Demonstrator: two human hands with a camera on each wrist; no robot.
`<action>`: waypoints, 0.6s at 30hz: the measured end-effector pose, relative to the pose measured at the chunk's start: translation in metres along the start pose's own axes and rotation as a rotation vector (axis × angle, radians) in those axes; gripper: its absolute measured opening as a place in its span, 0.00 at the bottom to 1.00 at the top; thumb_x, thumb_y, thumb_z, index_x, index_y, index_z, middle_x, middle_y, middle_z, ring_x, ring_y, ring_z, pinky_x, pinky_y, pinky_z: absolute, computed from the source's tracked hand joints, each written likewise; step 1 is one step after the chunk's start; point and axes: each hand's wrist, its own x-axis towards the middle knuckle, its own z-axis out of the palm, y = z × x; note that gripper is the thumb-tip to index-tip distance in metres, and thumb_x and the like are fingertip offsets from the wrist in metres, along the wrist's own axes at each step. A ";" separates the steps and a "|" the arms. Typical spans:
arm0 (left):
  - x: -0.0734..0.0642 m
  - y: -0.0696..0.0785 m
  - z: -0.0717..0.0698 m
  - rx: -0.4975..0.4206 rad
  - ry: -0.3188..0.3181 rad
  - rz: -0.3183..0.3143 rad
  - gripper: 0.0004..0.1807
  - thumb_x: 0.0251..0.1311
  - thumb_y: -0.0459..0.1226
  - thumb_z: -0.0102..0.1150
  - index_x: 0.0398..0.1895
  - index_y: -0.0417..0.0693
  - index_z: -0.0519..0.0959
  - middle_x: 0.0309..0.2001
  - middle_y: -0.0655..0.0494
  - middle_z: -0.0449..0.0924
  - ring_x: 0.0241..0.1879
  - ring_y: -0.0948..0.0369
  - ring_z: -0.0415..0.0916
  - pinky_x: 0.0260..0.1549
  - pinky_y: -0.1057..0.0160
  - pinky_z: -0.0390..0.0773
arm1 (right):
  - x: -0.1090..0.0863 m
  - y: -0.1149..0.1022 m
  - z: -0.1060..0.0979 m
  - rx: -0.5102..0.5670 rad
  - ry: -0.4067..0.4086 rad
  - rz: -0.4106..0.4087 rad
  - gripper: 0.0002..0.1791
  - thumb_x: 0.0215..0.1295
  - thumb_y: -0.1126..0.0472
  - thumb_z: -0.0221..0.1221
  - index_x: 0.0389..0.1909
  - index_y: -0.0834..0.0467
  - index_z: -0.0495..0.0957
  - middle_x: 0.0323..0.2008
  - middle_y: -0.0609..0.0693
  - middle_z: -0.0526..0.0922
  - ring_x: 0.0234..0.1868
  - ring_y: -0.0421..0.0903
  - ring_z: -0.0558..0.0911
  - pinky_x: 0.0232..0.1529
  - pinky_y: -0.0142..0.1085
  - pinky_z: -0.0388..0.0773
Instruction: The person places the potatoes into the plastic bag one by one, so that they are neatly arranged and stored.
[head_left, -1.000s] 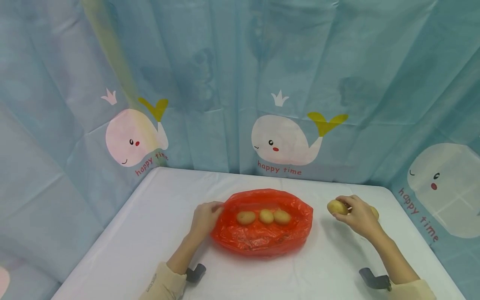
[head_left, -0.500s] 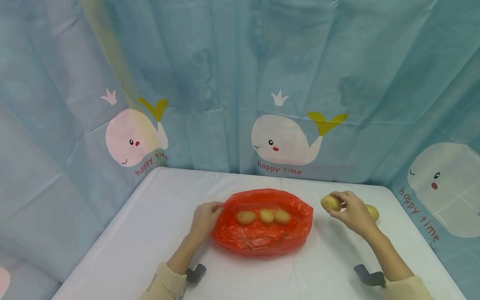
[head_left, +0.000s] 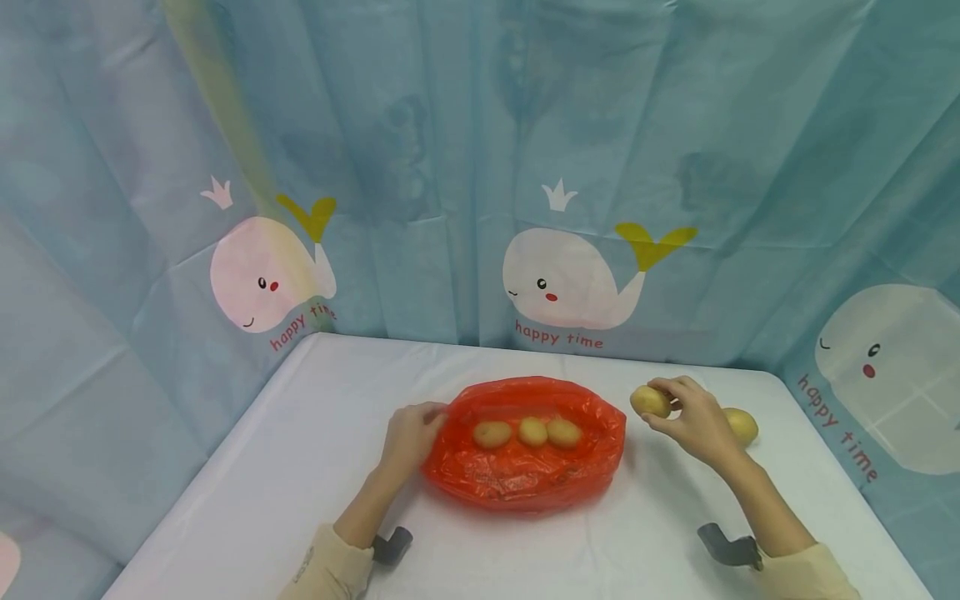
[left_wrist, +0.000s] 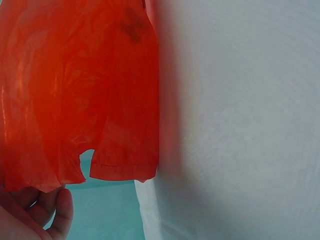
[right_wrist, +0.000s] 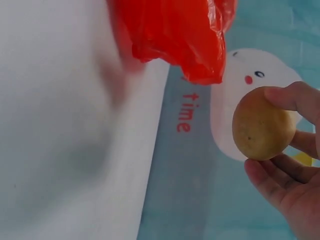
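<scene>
A red plastic bag (head_left: 517, 483) lies with its mouth spread wide, and inside it are three potatoes (head_left: 492, 434) in a row. My left hand (head_left: 408, 437) holds the bag's left edge; in the left wrist view its curled fingers (left_wrist: 62, 210) are at the rim, the thumb not clearly seen. Off the bag's right side, my right hand (head_left: 699, 423) grips a yellow-brown potato (right_wrist: 262, 125) between thumb and fingertips, raised above the table. Behind that hand, to the right, another potato (head_left: 741, 427) rests on the table.
The white table (head_left: 300, 467) runs back to a blue curtain (head_left: 420, 167) printed with whales. Dark grey curved pieces stick out at the left wrist (head_left: 392, 547) and at the right wrist (head_left: 727, 548).
My right hand has carried its potato leftward and slightly up, closer to the bag, uncovering more of the potato behind it. My left hand and the bag have stayed put.
</scene>
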 end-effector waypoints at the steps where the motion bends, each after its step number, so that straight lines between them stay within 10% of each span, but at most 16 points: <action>1: 0.000 0.000 0.000 0.001 -0.001 -0.004 0.13 0.64 0.38 0.60 0.49 0.44 0.84 0.47 0.48 0.87 0.50 0.51 0.82 0.51 0.51 0.82 | 0.001 -0.001 0.000 0.005 -0.003 0.002 0.24 0.48 0.65 0.73 0.48 0.64 0.79 0.40 0.58 0.81 0.39 0.51 0.80 0.37 0.35 0.84; 18: 0.001 0.000 0.000 -0.011 -0.002 -0.007 0.12 0.64 0.38 0.60 0.48 0.45 0.84 0.46 0.49 0.87 0.50 0.52 0.82 0.51 0.51 0.82 | 0.011 -0.019 0.015 0.073 -0.031 -0.026 0.23 0.50 0.67 0.71 0.49 0.63 0.79 0.42 0.57 0.80 0.41 0.51 0.81 0.41 0.47 0.85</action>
